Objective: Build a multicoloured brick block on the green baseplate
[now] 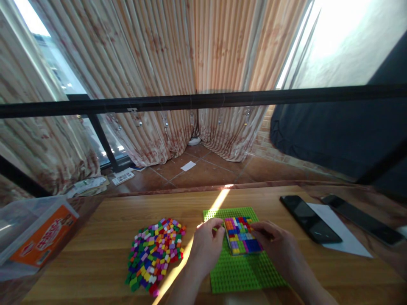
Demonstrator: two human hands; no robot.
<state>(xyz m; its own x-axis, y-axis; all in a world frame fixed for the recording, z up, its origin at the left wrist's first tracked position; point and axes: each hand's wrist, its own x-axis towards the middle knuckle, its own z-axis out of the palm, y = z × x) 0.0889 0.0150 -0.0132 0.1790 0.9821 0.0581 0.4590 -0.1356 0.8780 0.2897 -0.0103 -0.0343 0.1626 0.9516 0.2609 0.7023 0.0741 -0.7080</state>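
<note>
A green studded baseplate (237, 271) lies on the wooden table (95, 228). On its far half sits a block of small bricks in many colours (242, 235). My left hand (206, 245) rests at the block's left edge with fingers curled and pinched at its top corner. My right hand (277, 245) touches the block's right edge, fingers bent against it. Whether either hand pinches a loose brick is hidden. A loose pile of small coloured bricks (155, 253) lies to the left of the plate.
A clear plastic box with an orange label (34, 237) stands at the left table edge. Two dark phones (310, 218) (362, 218) and a white sheet (338, 231) lie at the right. A black rail (203, 101) crosses in front of curtains.
</note>
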